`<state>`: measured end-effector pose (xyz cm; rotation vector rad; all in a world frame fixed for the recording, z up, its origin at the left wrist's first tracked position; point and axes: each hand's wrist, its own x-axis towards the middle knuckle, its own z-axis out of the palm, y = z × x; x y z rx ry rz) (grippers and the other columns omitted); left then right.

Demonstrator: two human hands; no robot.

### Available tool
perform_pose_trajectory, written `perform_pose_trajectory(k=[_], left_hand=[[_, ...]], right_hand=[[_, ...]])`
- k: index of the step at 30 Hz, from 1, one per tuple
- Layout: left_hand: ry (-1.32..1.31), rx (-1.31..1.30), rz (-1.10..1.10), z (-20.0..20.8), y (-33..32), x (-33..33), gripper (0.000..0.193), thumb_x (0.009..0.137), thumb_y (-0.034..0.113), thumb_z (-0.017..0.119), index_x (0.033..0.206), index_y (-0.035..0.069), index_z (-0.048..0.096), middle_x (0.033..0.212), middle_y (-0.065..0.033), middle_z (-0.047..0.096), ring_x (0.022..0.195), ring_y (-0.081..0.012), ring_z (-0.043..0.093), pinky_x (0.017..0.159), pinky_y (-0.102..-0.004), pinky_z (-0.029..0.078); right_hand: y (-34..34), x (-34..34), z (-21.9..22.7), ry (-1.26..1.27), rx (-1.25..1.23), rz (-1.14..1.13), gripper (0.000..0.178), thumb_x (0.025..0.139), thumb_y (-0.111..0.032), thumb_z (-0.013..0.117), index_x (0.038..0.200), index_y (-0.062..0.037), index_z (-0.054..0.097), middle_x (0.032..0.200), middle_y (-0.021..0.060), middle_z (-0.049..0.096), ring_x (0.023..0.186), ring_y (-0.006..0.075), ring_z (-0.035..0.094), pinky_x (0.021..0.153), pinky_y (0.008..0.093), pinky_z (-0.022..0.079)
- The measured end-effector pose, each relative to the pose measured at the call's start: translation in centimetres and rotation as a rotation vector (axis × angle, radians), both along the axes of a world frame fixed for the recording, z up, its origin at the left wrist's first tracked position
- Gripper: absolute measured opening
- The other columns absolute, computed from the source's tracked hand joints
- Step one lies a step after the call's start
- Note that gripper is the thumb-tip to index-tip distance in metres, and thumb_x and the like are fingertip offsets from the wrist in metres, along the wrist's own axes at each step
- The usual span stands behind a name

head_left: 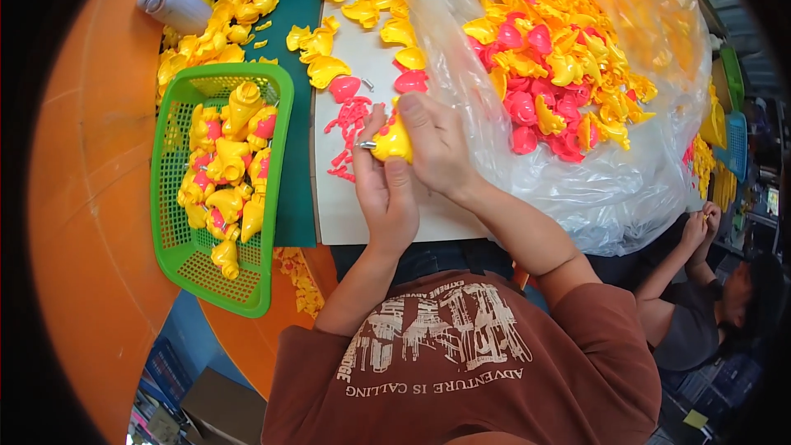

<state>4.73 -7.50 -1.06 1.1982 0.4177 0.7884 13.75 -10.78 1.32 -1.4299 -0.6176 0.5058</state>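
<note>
Both my hands are closed around a shiny yellow plastic toy part (392, 144) with pink spots, above the pale work board. My left hand (384, 202) grips it from below and the left. My right hand (441, 148) wraps over its right side. A short metal piece (366, 144) sticks out of the part on the left; whether it is fixed there I cannot tell. Beside my left hand lie thin pink plastic scraps (353, 119). Farther up are a pink shell piece (344, 88), a small metal pin (367, 84) and several yellow shell pieces (328, 71).
At left stands a green basket (283, 124) holding yellow-and-pink parts (227, 161). Behind it are a pale bottle (175, 3) and a yellow pile (214, 37). A clear plastic bag (568, 206) with loose yellow and pink shells spreads at right. Another person (700, 305) works far right.
</note>
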Motion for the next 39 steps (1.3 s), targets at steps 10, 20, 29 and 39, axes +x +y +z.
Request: perform_pose_trajectory(k=[10, 20, 29, 39], left_hand=[[0.024, 0.082, -0.080, -1.3, 1.1, -2.3, 0.050, 0.095, 0.027, 0.050, 0.130, -0.007, 0.037, 0.132, -0.0169, 0.042, 0.121, -0.0215, 0.042, 0.099, -0.0308, 0.034], [0.094, 0.117, -0.088, 0.0, 1.1, -2.2, 0.050, 0.096, 0.027, 0.049, 0.129, -0.007, 0.036, 0.117, -0.0129, 0.051, 0.106, -0.0150, 0.051, 0.089, -0.0257, 0.040], [0.149, 0.185, -0.110, -0.7, 1.3, -2.7, 0.051, 0.093, 0.024, 0.056, 0.128, -0.009, 0.039, 0.115, -0.0130, 0.053, 0.101, -0.0158, 0.056, 0.085, -0.0252, 0.045], [0.374, 1.110, 0.678, 3.4, 8.6, -4.4, 0.045, 0.077, 0.004, 0.070, 0.118, 0.000, 0.051, 0.113, -0.0134, 0.054, 0.107, -0.0299, 0.050, 0.091, -0.0413, 0.039]], right_hand=[[-0.5, 0.0, 0.8, -0.269, 0.021, 0.028, 0.023, 0.093, -0.014, 0.050, 0.076, 0.0014, 0.052, 0.067, 0.0039, 0.053, 0.060, 0.0083, 0.049, 0.052, 0.0246, 0.039], [0.4, 0.1, -0.9, -0.222, 0.085, -0.112, 0.027, 0.088, -0.009, 0.050, 0.063, 0.0015, 0.048, 0.051, 0.0033, 0.044, 0.049, 0.0050, 0.039, 0.043, 0.0264, 0.031], [-0.6, 0.8, -1.9, -0.203, 0.027, -0.053, 0.024, 0.087, -0.009, 0.049, 0.067, 0.0025, 0.053, 0.053, 0.0075, 0.048, 0.049, 0.0103, 0.047, 0.045, 0.0278, 0.036], [-3.4, 3.1, 2.2, -0.464, -0.096, 0.021, 0.016, 0.083, -0.013, 0.062, 0.092, -0.0002, 0.061, 0.075, 0.0107, 0.062, 0.066, 0.0177, 0.061, 0.062, 0.0295, 0.048]])
